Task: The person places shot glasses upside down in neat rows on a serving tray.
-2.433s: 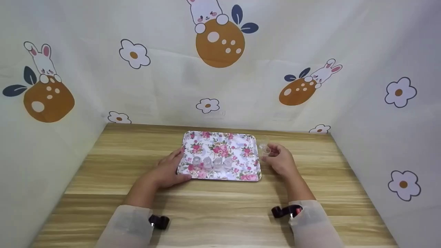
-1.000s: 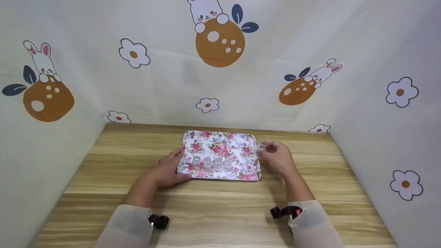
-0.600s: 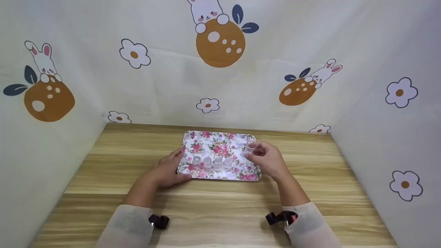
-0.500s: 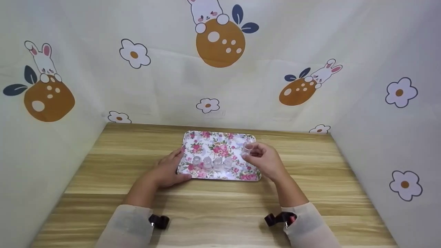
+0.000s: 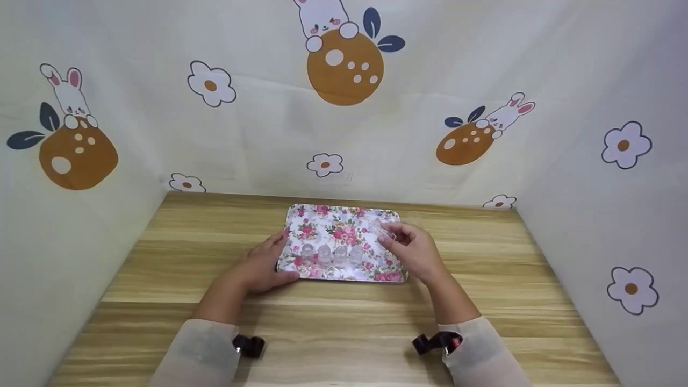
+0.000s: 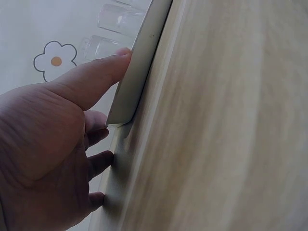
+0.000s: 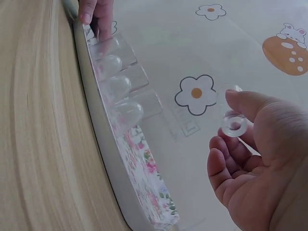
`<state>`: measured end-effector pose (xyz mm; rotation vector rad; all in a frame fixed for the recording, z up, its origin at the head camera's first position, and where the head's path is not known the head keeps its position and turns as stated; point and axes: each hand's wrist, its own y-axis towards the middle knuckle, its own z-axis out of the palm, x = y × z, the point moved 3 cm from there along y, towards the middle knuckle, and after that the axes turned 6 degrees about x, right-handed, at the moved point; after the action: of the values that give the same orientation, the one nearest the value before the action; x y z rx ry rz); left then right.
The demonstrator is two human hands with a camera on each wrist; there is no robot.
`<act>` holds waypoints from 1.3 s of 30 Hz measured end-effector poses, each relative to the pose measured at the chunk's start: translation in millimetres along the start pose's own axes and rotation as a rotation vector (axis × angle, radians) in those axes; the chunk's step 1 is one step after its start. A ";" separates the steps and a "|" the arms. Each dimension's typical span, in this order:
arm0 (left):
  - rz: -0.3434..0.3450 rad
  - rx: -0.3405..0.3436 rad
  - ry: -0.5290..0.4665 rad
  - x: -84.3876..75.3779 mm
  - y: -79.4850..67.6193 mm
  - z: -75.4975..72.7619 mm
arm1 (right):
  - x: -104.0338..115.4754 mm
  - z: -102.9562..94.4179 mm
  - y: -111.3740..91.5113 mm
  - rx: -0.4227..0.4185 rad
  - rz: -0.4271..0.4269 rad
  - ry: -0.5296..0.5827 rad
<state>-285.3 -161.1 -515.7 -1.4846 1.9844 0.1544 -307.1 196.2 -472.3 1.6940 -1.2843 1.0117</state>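
Note:
My right hand (image 5: 414,251) pinches a small clear cup (image 7: 234,124) between thumb and fingers, over the right part of a flowered tray (image 5: 333,215). The cup looks tilted in the head view, and the fingers partly cover it. My left hand (image 5: 263,266) rests against the tray's near left corner. In the left wrist view, its thumb (image 6: 103,72) lies on the rim while the other fingers reach down beside the corner. Several like clear cups (image 5: 341,255) stand in a row along the tray's front left part, upright and close together.
The tray lies on a wood-grain table (image 5: 344,328). Pale cloth walls (image 5: 258,134) printed with rabbits, oranges and flowers enclose the back and both sides. Each forearm wears a black wrist mount (image 5: 250,345).
My right hand has carried the cup leftward from beside the tray to above its right part. The cup has tipped since half a second ago. My left hand has stayed in place.

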 end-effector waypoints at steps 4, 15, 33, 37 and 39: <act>0.003 0.001 0.000 -0.3 0.3 -0.3 | -1.3 0.2 1.6 -0.027 -0.027 0.044; -0.002 0.005 -0.006 -1.1 -1.2 -0.7 | -5.3 -1.6 2.9 -0.068 -0.021 0.052; 0.015 -0.009 -0.001 -1.6 -1.7 -0.8 | -21.0 15.3 3.2 0.189 0.016 -0.048; 0.021 -0.013 0.002 -1.1 -1.1 -0.7 | -26.2 17.5 3.8 0.197 0.031 -0.063; 0.019 -0.010 0.001 -0.9 -0.8 -0.6 | -27.9 18.2 4.2 0.199 0.041 -0.064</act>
<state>-284.7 -160.9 -514.4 -1.4726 2.0016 0.1729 -313.6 189.0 -504.4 1.8693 -1.2996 1.1497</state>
